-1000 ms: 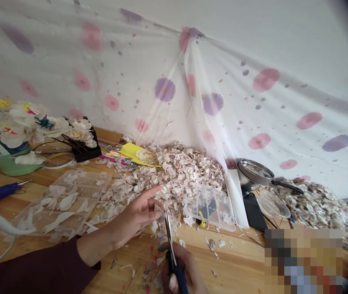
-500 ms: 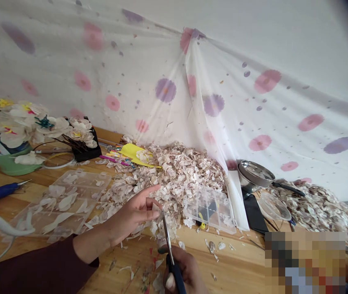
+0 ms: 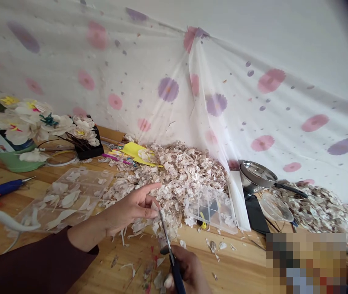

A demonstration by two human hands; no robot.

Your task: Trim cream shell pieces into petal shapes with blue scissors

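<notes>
My left hand (image 3: 131,210) pinches a small, pale, translucent flake (image 3: 155,207) between thumb and fingers, the index finger stretched out above. A pair of scissors (image 3: 176,269) with dark handles is gripped in my right hand (image 3: 189,263). Its blades point up and away, with the tips at the flake by my left thumb; the cut edge is too small to make out. Behind my left hand spreads a large pile of similar flakes (image 3: 192,163). Offcuts (image 3: 129,267) lie on the wooden table (image 3: 238,261) below my hands.
A clear compartment box (image 3: 97,183) with larger flakes lies left, near a blue glue gun (image 3: 2,191). White flowers (image 3: 23,122) stand at the back left. Right of the pile are another clear box (image 3: 212,210), a metal pan (image 3: 258,173) and a second flake heap (image 3: 324,204).
The view has shifted slightly left, so the scene sits a little further right. Both hands keep nearly the same pose, with the scissor blades still at the flake.
</notes>
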